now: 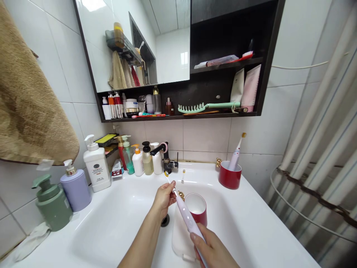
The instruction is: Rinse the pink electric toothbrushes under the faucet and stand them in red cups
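The left hand (164,196) pinched a brush head (166,174) and the right hand (211,243) gripped its handle (187,217), work seemingly unfinished, while another toothbrush (234,159) already stood in a cup (230,181).

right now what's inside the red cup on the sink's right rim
A tilted toothbrush leans in the red cup; the cup's wall hides its lower end and the bottom.

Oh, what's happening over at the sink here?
Someone is handling a pale lilac electric toothbrush over the white sink. The right hand grips its handle, while the left hand pinches the brush head end. One red cup is in the sink; another red cup stands on the rim, holding a second toothbrush.
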`<state>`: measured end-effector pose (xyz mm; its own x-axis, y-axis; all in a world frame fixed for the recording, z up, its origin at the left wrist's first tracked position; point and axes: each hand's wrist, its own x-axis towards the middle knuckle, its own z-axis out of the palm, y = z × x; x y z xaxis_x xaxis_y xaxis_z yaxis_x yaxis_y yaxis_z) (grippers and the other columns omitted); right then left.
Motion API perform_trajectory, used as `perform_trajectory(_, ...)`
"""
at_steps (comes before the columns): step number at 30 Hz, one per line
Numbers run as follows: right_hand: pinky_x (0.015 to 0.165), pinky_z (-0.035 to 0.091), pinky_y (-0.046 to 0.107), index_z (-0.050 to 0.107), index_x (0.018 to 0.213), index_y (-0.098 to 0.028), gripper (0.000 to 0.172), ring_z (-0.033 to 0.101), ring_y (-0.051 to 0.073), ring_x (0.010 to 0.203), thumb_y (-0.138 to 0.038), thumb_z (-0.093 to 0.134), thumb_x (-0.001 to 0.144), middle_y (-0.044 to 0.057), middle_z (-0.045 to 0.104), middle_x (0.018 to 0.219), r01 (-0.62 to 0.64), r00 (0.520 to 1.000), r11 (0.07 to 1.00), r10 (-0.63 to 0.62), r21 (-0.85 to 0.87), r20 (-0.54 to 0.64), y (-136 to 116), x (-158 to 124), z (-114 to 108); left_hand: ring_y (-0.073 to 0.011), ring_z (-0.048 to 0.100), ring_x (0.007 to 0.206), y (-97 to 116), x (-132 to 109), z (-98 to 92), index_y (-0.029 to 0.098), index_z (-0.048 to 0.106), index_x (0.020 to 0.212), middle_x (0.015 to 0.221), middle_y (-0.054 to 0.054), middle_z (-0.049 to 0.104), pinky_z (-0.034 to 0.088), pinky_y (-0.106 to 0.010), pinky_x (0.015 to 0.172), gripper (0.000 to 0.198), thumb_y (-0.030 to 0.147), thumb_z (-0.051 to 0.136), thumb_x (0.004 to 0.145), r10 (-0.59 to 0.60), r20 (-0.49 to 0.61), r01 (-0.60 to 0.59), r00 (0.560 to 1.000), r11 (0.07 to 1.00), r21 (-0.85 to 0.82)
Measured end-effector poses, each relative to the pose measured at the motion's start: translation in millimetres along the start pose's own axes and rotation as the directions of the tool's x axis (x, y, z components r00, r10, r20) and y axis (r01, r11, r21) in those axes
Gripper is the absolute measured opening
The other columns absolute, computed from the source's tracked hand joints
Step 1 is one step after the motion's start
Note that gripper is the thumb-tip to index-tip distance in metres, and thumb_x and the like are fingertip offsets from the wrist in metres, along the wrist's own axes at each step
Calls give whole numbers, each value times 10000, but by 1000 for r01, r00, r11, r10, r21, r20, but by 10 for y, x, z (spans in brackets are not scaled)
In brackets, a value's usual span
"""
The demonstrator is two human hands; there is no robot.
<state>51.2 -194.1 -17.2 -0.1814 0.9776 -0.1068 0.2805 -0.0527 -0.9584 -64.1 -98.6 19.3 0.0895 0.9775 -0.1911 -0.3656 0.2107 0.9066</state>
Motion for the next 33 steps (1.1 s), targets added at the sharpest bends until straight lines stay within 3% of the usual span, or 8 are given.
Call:
perform_trajectory(5,319,249,169,341,723,-171,289,328,30,279,-455,312,681,-85,377,436,-32,998,991,25,133,55,-45,-18,-7,-25,373,340,-46,-23,61,143,412,512,385,70,406,333,-156,387,298,376,598,507,67,-19,-68,998,997,-43)
perform_trajectory(10,313,228,166,351,737,-168,405,336,32,281,-557,334,625,-77,397,432,-77,987,952,32,295,155,-102,-28,-35,-55,437,385,-72,-41,103,135,447,551,433,33,461,348,-180,414,322,448,521,565,49,74,-43,996,996,-81)
perform_trajectory(17,312,227,175,350,772,-162,411,325,36,271,-550,329,637,-88,373,416,-55,995,966,32,253,95,-48,-2,-15,-78,484,419,-126,-36,131,135,446,574,464,12,495,386,-216,488,296,424,500,602,16,99,-5,995,994,-107)
perform_trajectory(25,279,199,159,330,735,-172,301,292,17,255,-467,279,700,-93,349,437,-70,997,975,63,211,41,-53,-12,-6,-90,512,441,-116,-101,195,128,448,563,462,4,509,387,-214,507,270,385,482,639,-21,121,33,992,994,-101)
perform_trajectory(30,287,223,164,346,726,-169,271,295,16,267,-436,319,699,-91,344,440,-3,998,997,7,73,-59,-25,-8,-2,-87,513,444,-118,-113,215,126,444,569,465,7,511,380,-209,500,275,389,473,644,-14,130,26,991,995,-98)
perform_trajectory(33,276,205,164,337,739,-170,281,293,23,258,-446,302,699,-96,334,425,-11,1000,987,15,160,-24,-30,-6,8,-87,507,435,-135,-110,225,128,435,566,457,9,507,371,-210,486,289,405,472,638,-5,133,17,991,996,-91)
